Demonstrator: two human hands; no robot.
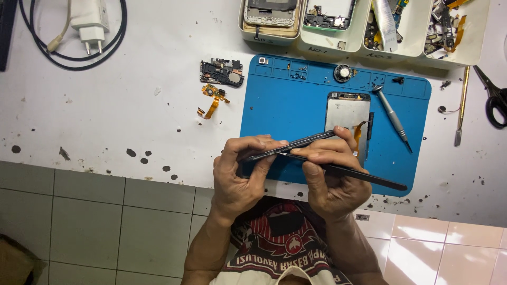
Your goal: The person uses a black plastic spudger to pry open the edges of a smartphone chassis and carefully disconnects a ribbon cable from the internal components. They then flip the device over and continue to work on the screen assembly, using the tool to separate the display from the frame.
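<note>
Head view. A dark phone frame (288, 148) is held edge-on above the near edge of a blue work mat (296, 105). It is gripped by the left hand (240, 177), whose fingers (259, 143) are curled closed over its upper edge while the thumb is pressed from beneath. The right hand (330, 179) is closed on the frame's right portion and on a black pry tool (364, 175), which is pinched between thumb and forefinger; the tool's tip is laid against the frame's lower edge, and its shaft is extended to the right, past the hand.

Count: one phone frame, one pry tool, one silver phone chassis (347, 119) lying flat on the mat just beyond the hands, one grey screwdriver (392, 116) to its right, one small round part (343, 72) at the mat's far edge. Four white trays (359, 39) of phone parts are ranged along the far side. One circuit board (222, 72) and one orange flex cable (214, 100) are seen left of the mat. One white charger (90, 24) with a black cable, one pair of scissors (494, 97) and one thin metal spudger (462, 105) are also noted.

The surface is a white, stained and pitted bench (105, 116). A tiled floor (95, 221) is seen below its near edge.
</note>
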